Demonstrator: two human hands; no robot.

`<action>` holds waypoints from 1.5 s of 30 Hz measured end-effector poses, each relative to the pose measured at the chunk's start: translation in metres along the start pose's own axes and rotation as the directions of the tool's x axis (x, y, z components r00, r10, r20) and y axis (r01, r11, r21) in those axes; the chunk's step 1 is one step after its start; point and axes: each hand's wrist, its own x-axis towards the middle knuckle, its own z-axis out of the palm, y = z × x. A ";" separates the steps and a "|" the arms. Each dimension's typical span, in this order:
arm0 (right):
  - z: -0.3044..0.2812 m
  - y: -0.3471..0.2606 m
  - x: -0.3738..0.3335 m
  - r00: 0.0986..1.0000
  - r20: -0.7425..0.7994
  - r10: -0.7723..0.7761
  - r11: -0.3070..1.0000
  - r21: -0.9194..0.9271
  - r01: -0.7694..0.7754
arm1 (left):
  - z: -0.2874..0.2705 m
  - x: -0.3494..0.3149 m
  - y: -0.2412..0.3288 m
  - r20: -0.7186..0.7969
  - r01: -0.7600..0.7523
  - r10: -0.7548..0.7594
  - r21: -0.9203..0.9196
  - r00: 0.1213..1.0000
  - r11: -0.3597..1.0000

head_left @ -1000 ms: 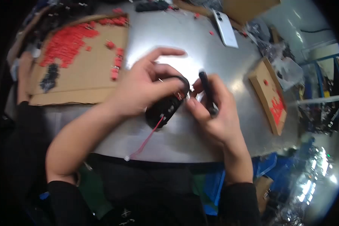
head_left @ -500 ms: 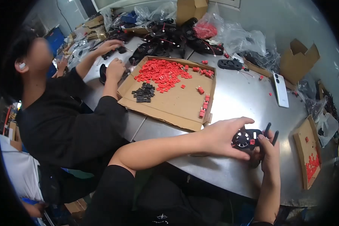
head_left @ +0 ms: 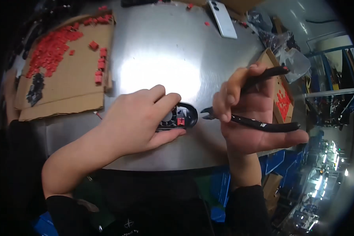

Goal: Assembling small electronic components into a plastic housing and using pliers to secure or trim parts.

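Cutter tips point at the open black shell

From far off, I see the black oval plastic shell with an open top (head_left: 191, 115) low in the middle of the view, over the grey metal worktop (head_left: 145, 43). Its long side runs left to right. My left hand (head_left: 139, 114) is the nearer one: its fingers are closed on the shell's left part, thumb on the near side.

My right hand (head_left: 249, 106) is right of the shell, palm showing. Its fingers bend around the small metal cutter with black handles (head_left: 263, 124), and the thumb sticks out. The handles are spread wide. The cutter's tips point left, just beside the shell's round right end, with a gap between. That gap matters most.

Inside the shell I see a small red block (head_left: 180, 121) and, left of it, part of a round black fan (head_left: 168, 118).

My left hand hides the shell's left end. I can't tell if the shell sits on the worktop or is held up. The cutter's tips look a bit apart, but they are tiny. Far left of the shell, the picture goes dark and blurry.
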 end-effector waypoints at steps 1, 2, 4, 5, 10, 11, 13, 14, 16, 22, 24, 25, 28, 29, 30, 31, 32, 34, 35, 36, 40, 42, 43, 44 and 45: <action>0.008 0.001 -0.001 1.000 -0.021 0.018 1.000 -0.008 -0.018 | 0.001 0.000 0.001 0.003 0.010 -0.010 0.029 1.000 1.000; 0.016 0.005 0.000 0.992 -0.101 0.072 0.997 0.011 -0.071 | 0.003 0.000 0.001 0.004 0.023 -0.023 0.063 1.000 0.998; 0.014 0.015 -0.003 0.987 -0.094 0.129 0.992 0.020 -0.128 | 0.010 -0.002 0.005 -0.025 0.049 -0.047 0.076 0.999 0.996; 0.010 0.019 -0.004 0.999 -0.016 0.048 0.997 -0.058 -0.049 | 0.009 -0.002 0.009 0.000 0.105 -0.105 0.073 0.994 0.992; 0.016 0.016 -0.006 0.978 0.157 -0.139 0.953 -0.247 0.175 | 0.011 -0.002 0.015 -0.047 0.115 -0.111 0.091 0.993 0.989; 0.019 0.018 -0.008 0.979 0.158 -0.131 0.956 -0.243 0.167 | 0.012 -0.003 0.015 -0.054 0.108 -0.103 0.110 0.993 0.988; 0.025 0.024 -0.011 0.997 0.007 -0.078 0.976 -0.203 0.078 | 0.013 -0.006 0.015 -0.062 0.108 -0.101 0.127 0.993 0.986; 0.025 0.025 -0.011 0.997 0.009 -0.073 0.976 -0.203 0.073 | 0.013 -0.006 0.014 -0.056 0.108 -0.102 0.125 0.993 0.986; 0.025 0.026 -0.010 0.999 -0.034 -0.037 0.972 -0.234 0.028 | 0.014 -0.008 0.013 -0.052 0.113 -0.108 0.121 0.993 0.986; 0.025 0.031 -0.007 0.978 0.139 -0.155 0.939 -0.286 0.190 | 0.014 -0.008 0.018 -0.048 0.114 -0.109 0.117 0.993 0.987; 0.034 0.033 -0.011 0.975 0.144 -0.170 0.936 -0.286 0.205 | 0.016 -0.010 0.018 -0.079 0.128 -0.119 0.125 0.990 0.984; 0.046 0.030 -0.012 0.986 0.081 -0.143 0.926 -0.341 0.162 | 0.016 -0.010 0.018 -0.079 0.133 -0.123 0.125 0.989 0.983; 0.034 0.031 -0.011 0.988 0.062 -0.144 0.925 -0.345 0.157 | 0.016 -0.009 0.020 -0.081 0.130 -0.122 0.111 0.989 0.985; 0.027 0.033 -0.010 0.979 0.107 -0.171 0.940 -0.280 0.195 | 0.016 -0.009 0.020 -0.078 0.128 -0.119 0.124 0.990 0.984; 0.025 0.032 -0.008 0.980 0.108 -0.169 0.940 -0.280 0.194 | 0.016 -0.009 0.019 -0.076 0.125 -0.115 0.137 0.990 0.983; 0.023 0.031 -0.007 0.981 0.120 -0.151 0.942 -0.282 0.180 | 0.017 -0.010 0.019 -0.078 0.126 -0.116 0.136 0.990 0.983; 0.022 0.030 -0.007 0.982 0.132 -0.133 0.943 -0.287 0.166 | 0.017 -0.010 0.019 -0.078 0.125 -0.115 0.141 0.990 0.982; 0.026 0.031 -0.008 0.984 0.105 -0.141 0.943 -0.287 0.165 | 0.017 -0.009 0.019 -0.080 0.124 -0.113 0.143 0.990 0.982; 0.029 0.032 -0.010 0.985 0.074 -0.153 0.945 -0.280 0.168 | 0.017 -0.009 0.020 -0.072 0.126 -0.117 0.149 0.991 0.981; 0.037 0.031 -0.013 0.986 0.075 -0.151 0.947 -0.275 0.166 | 0.017 -0.010 0.019 -0.064 0.136 -0.127 0.156 0.990 0.978; 0.036 0.026 -0.010 0.996 0.059 -0.059 0.912 -0.402 0.078 | 0.016 -0.011 0.021 -0.065 0.151 -0.143 0.144 0.988 0.978; 0.033 0.028 -0.009 0.980 0.189 -0.056 0.940 -0.322 0.116 | 0.017 -0.009 0.020 -0.045 0.146 -0.141 0.142 0.989 0.979; 0.042 0.028 -0.014 0.996 0.081 -0.045 0.935 -0.347 0.070 | 0.017 -0.009 0.018 -0.047 0.149 -0.144 0.141 0.989 0.979; 0.047 0.029 -0.016 0.999 -0.026 -0.033 0.932 -0.363 0.022 | 0.018 -0.009 0.016 -0.015 0.149 -0.148 0.117 0.989 0.982; 0.047 0.030 -0.014 0.999 -0.020 -0.028 0.934 -0.358 0.019 | 0.017 -0.009 0.013 0.016 0.150 -0.152 0.092 0.988 0.984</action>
